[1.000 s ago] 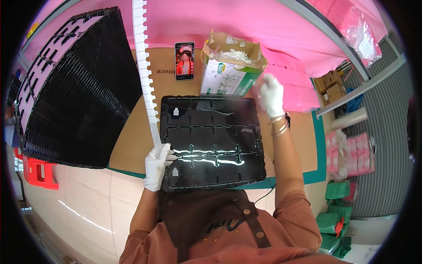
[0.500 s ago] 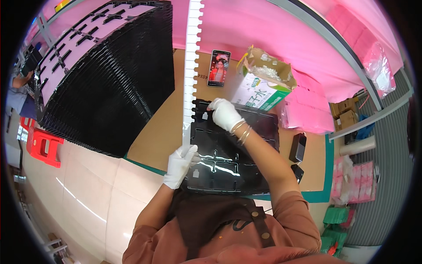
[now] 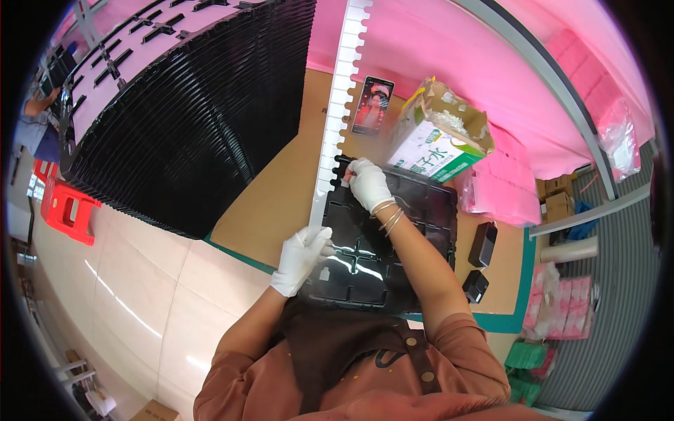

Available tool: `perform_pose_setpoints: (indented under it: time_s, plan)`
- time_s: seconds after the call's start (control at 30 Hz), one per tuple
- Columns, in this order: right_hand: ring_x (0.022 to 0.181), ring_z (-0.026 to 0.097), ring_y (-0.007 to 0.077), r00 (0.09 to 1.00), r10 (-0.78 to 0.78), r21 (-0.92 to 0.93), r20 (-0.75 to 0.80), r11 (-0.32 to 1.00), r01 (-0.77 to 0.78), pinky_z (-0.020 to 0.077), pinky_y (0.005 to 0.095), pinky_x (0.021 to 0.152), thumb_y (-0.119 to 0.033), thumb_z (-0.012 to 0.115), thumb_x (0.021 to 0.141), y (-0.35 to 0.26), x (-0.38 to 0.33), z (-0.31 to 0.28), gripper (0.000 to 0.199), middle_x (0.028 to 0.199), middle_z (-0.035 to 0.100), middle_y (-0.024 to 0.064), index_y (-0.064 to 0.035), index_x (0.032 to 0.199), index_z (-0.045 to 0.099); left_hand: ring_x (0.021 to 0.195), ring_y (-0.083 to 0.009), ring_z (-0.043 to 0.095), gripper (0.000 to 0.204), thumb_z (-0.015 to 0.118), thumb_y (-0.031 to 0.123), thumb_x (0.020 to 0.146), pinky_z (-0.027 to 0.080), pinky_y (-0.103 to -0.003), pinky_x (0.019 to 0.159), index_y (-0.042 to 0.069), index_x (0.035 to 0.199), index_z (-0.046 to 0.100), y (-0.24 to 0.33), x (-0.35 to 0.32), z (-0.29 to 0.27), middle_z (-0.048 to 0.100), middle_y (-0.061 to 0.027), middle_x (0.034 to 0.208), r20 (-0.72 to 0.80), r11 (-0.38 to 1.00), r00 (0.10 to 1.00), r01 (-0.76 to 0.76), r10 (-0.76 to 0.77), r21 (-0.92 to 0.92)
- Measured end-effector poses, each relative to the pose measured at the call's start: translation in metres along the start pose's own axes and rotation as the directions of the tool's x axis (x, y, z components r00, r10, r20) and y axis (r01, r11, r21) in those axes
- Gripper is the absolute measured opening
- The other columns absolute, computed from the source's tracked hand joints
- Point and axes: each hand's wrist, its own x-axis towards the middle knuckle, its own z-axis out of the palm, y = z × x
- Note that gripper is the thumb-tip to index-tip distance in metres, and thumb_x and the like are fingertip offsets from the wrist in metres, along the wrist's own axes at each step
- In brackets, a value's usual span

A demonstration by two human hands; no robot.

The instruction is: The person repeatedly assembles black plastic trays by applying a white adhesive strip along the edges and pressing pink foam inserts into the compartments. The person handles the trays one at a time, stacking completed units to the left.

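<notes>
Pink sheeting backs a brown cardboard-covered worktable (image 3: 281,196) edged in teal, with pale floor tiles running off toward 8 o'clock. At the middle of the table lies a black compartmented plastic tray (image 3: 421,231), glossy and catching the light. The left hand (image 3: 302,256), in a white glove, sits at the tray's 9 o'clock edge with its fingers curled over the rim, gripping it. The right hand (image 3: 368,184), also white-gloved and with thin bangles at the wrist, rests at the tray's 11 o'clock corner, fingers bent down onto the edge; whether it pinches anything small there cannot be told. A long white notched strip (image 3: 335,112) runs from beside the left hand up toward 12 o'clock, just beside the tray's left edge. At 10 o'clock a tall stack of black trays (image 3: 182,119) leans across the table. At 1 o'clock of the tray stands an opened green-and-white carton (image 3: 435,140), with a phone (image 3: 372,105) propped upright just beside it. Two small black boxes (image 3: 481,263) lie at 3 o'clock, near the tray. A red plastic stool (image 3: 67,207) stands on the floor at 9 o'clock.
</notes>
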Motion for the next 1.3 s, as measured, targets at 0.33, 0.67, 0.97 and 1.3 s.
perform_pose_setpoints:
  time_s: [0.33, 0.67, 0.97, 1.3]
  plan:
    - [0.077, 0.063, 0.0314, 0.986, -0.166, 0.155, -0.029, 0.973, 0.168, 0.0498, 0.0390, 0.071, 0.006, 0.058, 0.075, 0.018, -0.014, 0.001, 0.013, 0.077, 0.062, 0.0146, -0.0067, 0.074, 0.062, 0.075, -0.0120, 0.067, 0.030, 0.061, 0.032, 0.095, 0.051, -0.023, 0.064, 0.004, 0.107, 0.063, -0.003, 0.002, 0.000, 0.068, -0.0064, 0.090, -0.007, 1.000, 1.000, -0.009, 0.009, 0.018]
    - [0.093, 0.062, 0.0316, 0.646, -0.118, -0.198, -0.754, 0.979, -0.052, 0.0480, 0.0449, 0.078, 0.001, 0.055, 0.076, 0.030, 0.026, -0.203, 0.015, 0.098, 0.065, 0.0170, -0.0032, 0.088, 0.064, 0.074, -0.0128, 0.067, 0.030, 0.062, 0.030, 0.094, 0.050, -0.023, 0.063, 0.002, 0.107, 0.062, 0.000, 0.001, 0.000, 0.068, -0.0079, 0.089, -0.009, 1.000, 1.000, -0.029, 0.028, -0.011]
    - [0.081, 0.060, 0.0312, 0.912, -0.347, -0.077, 0.217, 0.926, 0.370, 0.0492, 0.0431, 0.070, -0.002, 0.052, 0.074, -0.041, -0.129, -0.065, 0.019, 0.085, 0.064, 0.0099, -0.0115, 0.080, 0.068, 0.072, -0.0090, 0.066, 0.027, 0.065, 0.029, 0.093, 0.050, -0.022, 0.061, 0.005, 0.103, 0.062, 0.003, 0.001, -0.001, 0.065, -0.0039, 0.084, 0.026, 0.993, 1.000, -0.004, 0.007, -0.114]
    - [0.078, 0.060, 0.0316, 0.965, -0.202, 0.119, 0.165, 0.976, 0.184, 0.0448, 0.0444, 0.067, -0.010, 0.071, 0.070, -0.077, -0.175, -0.010, 0.012, 0.085, 0.060, 0.0102, -0.0072, 0.077, 0.062, 0.074, -0.0108, 0.066, 0.037, 0.060, 0.033, 0.095, 0.050, -0.022, 0.065, 0.000, 0.112, 0.061, 0.001, 0.001, -0.006, 0.066, -0.0057, 0.087, 0.017, 0.993, 0.999, -0.037, 0.040, -0.109]
